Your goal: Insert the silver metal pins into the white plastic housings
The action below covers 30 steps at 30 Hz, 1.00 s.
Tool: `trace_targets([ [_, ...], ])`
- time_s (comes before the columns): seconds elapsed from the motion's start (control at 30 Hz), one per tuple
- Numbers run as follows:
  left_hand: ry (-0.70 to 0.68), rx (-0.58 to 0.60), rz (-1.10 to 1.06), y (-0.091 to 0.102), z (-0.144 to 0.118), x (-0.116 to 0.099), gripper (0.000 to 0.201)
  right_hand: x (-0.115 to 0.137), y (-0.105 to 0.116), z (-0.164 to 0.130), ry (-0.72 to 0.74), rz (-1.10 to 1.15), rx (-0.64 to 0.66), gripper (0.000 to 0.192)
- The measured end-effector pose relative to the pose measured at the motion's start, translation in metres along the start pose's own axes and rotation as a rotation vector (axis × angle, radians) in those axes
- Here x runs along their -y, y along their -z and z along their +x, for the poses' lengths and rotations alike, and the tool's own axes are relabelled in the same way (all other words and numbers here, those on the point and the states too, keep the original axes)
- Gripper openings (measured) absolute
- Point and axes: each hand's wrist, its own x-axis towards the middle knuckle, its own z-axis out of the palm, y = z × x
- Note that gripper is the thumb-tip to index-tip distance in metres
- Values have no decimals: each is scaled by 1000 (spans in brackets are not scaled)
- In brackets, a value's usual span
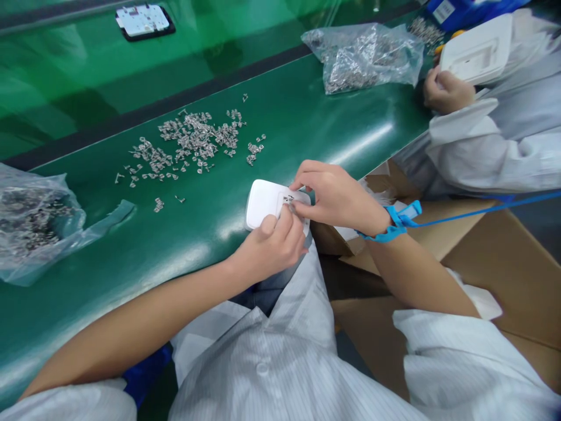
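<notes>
A white plastic housing [264,202] with rounded corners lies at the near edge of the green bench, tilted towards me. Small metal contact pieces [288,199] show in its recess. My left hand [276,240] is closed over the near side of the housing, its thumb and fingertips pinched at the recess; whatever is between them is hidden. From the right, my right hand [333,196] has thumb and index finger bent onto the housing around the recess. Beyond the hands, many loose metal contact pieces [197,137] are scattered on the bench.
Clear plastic bags of metal pieces lie at left [35,225] and far right [368,58]. A device part [144,20] sits on the strip behind. A co-worker's hand [449,92] holds a white housing [477,49]. A blue wrist cord [473,217] runs right above an open cardboard box [504,269].
</notes>
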Motion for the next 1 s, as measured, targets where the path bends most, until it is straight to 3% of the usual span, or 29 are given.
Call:
trace_targets([
  [0.2, 7, -3, 15, 0, 0, -1, 35, -3, 9, 5, 50, -31, 46, 10],
  [0.27, 6, -18, 29, -1, -1, -1, 35, -12, 14, 19, 89, 15, 126, 11],
  [0.33, 12, -38, 27, -2, -1, -2, 33, -23, 16, 41, 87, 37, 119, 13],
  [0.47, 44, -70, 40, -4, -4, -2, 33, -43, 0, 94, 86, -91, -72, 20],
  [0.57, 64, -75, 49, -5, -7, -2, 35, -53, -18, 122, 170, -161, -31, 24],
  [0.67, 81, -69, 72, -5, -9, -3, 36, -55, -24, 132, 163, -213, 3, 27],
  [0.8, 135, -65, 135, -4, -9, -6, 37, -43, -14, 108, 100, -145, -109, 22],
  [1.0, 155, -49, 145, -5, -10, -9, 34, -11, -12, 24, 101, 257, -254, 10],
])
